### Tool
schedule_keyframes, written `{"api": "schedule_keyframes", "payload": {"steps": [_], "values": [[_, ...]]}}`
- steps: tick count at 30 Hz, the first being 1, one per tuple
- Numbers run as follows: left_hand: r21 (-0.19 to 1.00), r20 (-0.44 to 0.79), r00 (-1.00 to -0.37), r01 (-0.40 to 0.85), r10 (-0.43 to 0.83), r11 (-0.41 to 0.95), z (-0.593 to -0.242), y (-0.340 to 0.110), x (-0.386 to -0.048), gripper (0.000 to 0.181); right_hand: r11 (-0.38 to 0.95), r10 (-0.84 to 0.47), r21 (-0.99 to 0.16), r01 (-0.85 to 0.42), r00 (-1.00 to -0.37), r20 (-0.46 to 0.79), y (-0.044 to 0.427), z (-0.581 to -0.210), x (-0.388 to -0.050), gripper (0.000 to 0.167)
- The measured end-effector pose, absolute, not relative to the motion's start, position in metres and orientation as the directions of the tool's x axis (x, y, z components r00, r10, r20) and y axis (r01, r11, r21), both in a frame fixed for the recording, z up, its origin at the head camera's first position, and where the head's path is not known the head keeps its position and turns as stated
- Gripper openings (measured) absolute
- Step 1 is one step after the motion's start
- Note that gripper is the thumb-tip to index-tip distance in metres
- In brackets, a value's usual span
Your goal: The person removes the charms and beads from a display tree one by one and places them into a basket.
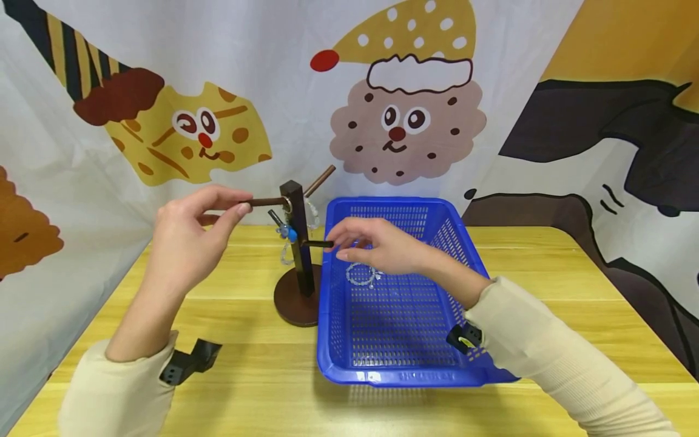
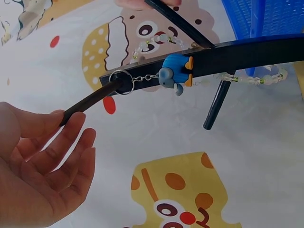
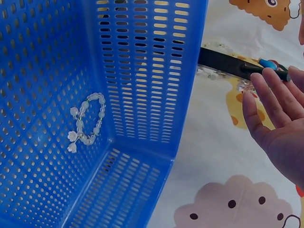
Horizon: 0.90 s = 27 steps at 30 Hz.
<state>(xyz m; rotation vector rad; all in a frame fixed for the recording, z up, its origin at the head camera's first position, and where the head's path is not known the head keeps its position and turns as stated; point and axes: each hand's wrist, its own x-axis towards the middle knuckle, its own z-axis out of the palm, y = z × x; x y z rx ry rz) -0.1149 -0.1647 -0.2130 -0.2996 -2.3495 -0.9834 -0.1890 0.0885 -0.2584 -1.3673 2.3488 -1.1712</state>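
A dark wooden stand [image 1: 303, 267] with several pegs stands left of a blue basket. My left hand [image 1: 191, 237] pinches the tip of its upper left peg [image 1: 267, 202] between thumb and index finger. A keychain ring [image 2: 122, 82] circles that peg beside the post, and a blue figure [image 2: 175, 71] dangles from its chain. Beside the lower front peg [image 1: 319, 244] is my right hand [image 1: 377, 246], its fingertips at the peg's end and its fingers loosely bent. Clear-bead bracelets [image 2: 273, 76] hang on other pegs. Another bead bracelet [image 3: 90, 118] with flower charms lies in the basket.
The blue plastic basket [image 1: 415, 377] has tall perforated walls and stands right against the stand's round base [image 1: 289, 306]. Both are on a wooden table [image 1: 262, 376]. Behind the table hangs a white curtain [image 1: 289, 36] with cartoon prints.
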Motion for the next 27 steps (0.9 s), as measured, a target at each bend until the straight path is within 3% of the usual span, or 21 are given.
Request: {"api": "schedule_keyframes", "payload": {"steps": [21, 24, 27], "values": [[0.593, 0.496, -0.868, 0.311, -0.033, 0.743, -0.207, -0.177, -0.138, 0.021, 0.25, -0.841, -0.715, -0.652, -0.513, 0.173, 0.077, -0.256, -0.176, 0.031], [0.606, 0.485, -0.874, 0.307, -0.036, 0.734, -0.207, -0.178, -0.138, 0.021, 0.266, -0.832, -0.693, -0.67, -0.523, 0.187, 0.08, -0.255, -0.179, 0.03], [0.612, 0.486, -0.873, 0.309, -0.038, 0.728, -0.207, -0.178, -0.138, 0.021, 0.31, -0.79, -0.667, -0.678, -0.574, 0.217, 0.085, -0.253, -0.185, 0.024]]}}
